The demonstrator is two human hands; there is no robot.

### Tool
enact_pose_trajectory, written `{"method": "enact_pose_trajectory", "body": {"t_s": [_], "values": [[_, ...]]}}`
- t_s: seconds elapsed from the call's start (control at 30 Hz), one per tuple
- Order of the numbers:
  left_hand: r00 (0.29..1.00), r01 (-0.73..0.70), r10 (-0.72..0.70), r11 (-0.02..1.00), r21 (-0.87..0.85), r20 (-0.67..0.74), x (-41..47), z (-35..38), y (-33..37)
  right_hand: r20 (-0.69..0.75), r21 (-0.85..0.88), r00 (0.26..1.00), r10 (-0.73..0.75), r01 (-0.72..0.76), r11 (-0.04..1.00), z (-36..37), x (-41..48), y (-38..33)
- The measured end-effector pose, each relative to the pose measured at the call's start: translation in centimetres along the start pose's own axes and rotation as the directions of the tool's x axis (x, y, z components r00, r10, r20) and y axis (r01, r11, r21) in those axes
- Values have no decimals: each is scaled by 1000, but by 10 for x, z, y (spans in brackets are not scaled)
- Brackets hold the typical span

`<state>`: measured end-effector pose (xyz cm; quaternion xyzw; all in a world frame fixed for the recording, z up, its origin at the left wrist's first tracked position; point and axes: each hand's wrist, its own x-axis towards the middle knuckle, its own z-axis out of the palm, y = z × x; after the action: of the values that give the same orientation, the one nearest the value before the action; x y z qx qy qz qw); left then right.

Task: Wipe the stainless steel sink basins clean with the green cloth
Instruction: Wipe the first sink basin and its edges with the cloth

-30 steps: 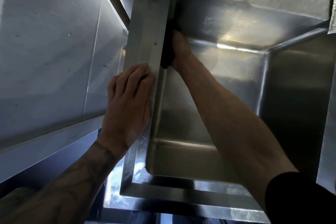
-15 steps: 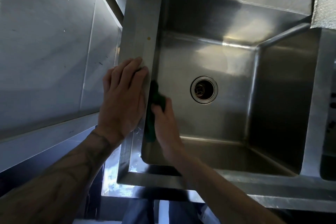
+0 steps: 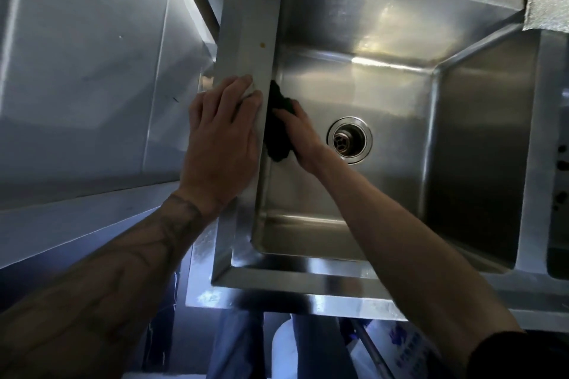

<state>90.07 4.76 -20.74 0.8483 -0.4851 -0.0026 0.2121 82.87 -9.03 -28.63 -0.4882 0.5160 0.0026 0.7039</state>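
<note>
The stainless steel sink basin [image 3: 369, 77] fills the middle of the head view, with its round drain [image 3: 349, 138] in the floor. My right hand [image 3: 300, 132] reaches down into the basin and holds the dark green cloth [image 3: 277, 132] against the left inner wall, fingers bent over the bunched fabric. My left hand [image 3: 221, 132] lies flat on the basin's left rim [image 3: 249, 24], fingers straight, just across the edge from the cloth.
A steel wall panel [image 3: 77, 71] stands close on the left. A second basin [image 3: 557, 255] begins beyond the divider at the right edge. A grey textured pad [image 3: 548, 3] sits at the top right corner. Under the front rim is a white container [image 3: 283, 344].
My right hand slid the cloth from the far end of the left wall toward me, then back up a little to mid-wall. My left hand stayed on the rim.
</note>
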Motion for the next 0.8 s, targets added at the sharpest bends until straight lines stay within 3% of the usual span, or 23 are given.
{"method": "enact_pose_trajectory", "body": {"t_s": [0.1,0.2,0.3,0.43,0.53,0.6,0.67,0.8], "values": [[1000,-6,6,1000,16,-10,-1,2,-1,115,-181,993,-14,35,983,-15,-19,27],[1000,-9,9,999,46,-4,-2,2,0,283,-360,953,112,-2,933,-32,-46,57],[1000,-19,15,992,128,26,-3,1,3,483,-622,853,196,177,762,-45,-58,82],[998,56,-60,989,140,26,-33,-12,27,634,-658,746,201,385,647,-50,-69,80],[977,208,-211,970,125,12,-90,-21,64,736,-607,662,144,551,573,-63,-86,63],[928,372,-372,920,122,-18,-127,-21,88,751,-544,654,93,531,649,-74,-102,50],[834,550,-549,826,121,-43,-148,-15,109,745,-521,657,116,465,716,-79,-105,49],[672,740,-733,664,108,-104,-150,-1,140,697,-635,688,200,463,618,-71,-85,71]]}}
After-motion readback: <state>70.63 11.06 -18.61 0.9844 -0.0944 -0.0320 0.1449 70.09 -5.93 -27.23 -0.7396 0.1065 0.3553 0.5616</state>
